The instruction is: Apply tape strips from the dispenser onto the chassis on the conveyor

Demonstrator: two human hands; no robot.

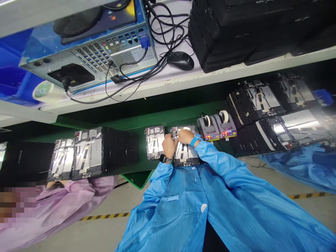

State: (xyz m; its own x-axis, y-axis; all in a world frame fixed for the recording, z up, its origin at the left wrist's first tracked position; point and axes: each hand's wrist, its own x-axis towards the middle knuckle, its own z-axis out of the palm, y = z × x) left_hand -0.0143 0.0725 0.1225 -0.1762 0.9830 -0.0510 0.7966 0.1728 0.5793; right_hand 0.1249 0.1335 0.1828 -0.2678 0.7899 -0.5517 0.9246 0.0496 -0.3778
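Observation:
An opened tablet-like device (185, 159) with silver panels, dark strips and a black frame lies on the green bench in front of me. My left hand (169, 145), wearing a dark watch, bends over its upper left edge with the fingers drawn together. Over its top part is my right hand (186, 136), a blue band at the wrist and the fingertips pinched close to my left thumb. Whatever the fingertips hold is too small or hidden to make out. A second opened device (154, 143) lies just left of my left hand.
Two tape dispensers (216, 126) stand right of the device. Stacks of devices rise at left (119, 147) and right (262, 98). Above, a shelf carries a computer case (105, 56), cables, a mouse (180, 61) and black trays (236, 35). A co-worker's pink sleeve (78, 196) is at left.

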